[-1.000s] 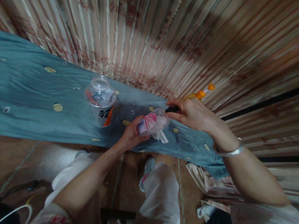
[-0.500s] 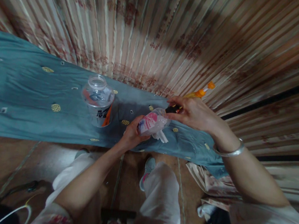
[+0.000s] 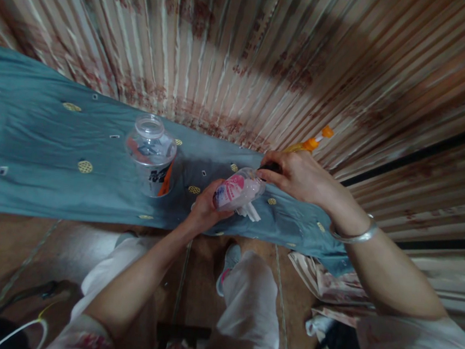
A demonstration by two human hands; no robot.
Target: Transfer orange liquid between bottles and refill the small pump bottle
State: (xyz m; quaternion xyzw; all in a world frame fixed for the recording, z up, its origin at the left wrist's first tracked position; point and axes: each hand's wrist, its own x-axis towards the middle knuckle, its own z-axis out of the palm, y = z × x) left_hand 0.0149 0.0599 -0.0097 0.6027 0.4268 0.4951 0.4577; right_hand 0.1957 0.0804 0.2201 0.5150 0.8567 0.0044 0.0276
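My left hand (image 3: 208,205) is wrapped round the lower part of a clear plastic bottle (image 3: 241,191) with a pink and blue label. The bottle lies tilted, its far end pointing up and right. At that end my right hand (image 3: 292,175) is closed on a slim tool (image 3: 310,144) that has an orange and yellow end sticking out behind the knuckles. A dark part of it shows between thumb and forefinger, against the bottle; its tip is hidden. White crumpled tissue (image 3: 251,211) shows just below the bottle.
A clear plastic tub (image 3: 150,155) with black and orange print stands left of my hands on a teal pineapple-patterned cloth (image 3: 44,167). A pleated floral curtain (image 3: 227,59) hangs behind. Dark items (image 3: 337,344) lie on the tiled floor at lower right.
My right hand's fingers have shifted slightly at the bottle's end, and less of the tool's dark part shows. The left hand and bottle stay nearly still.
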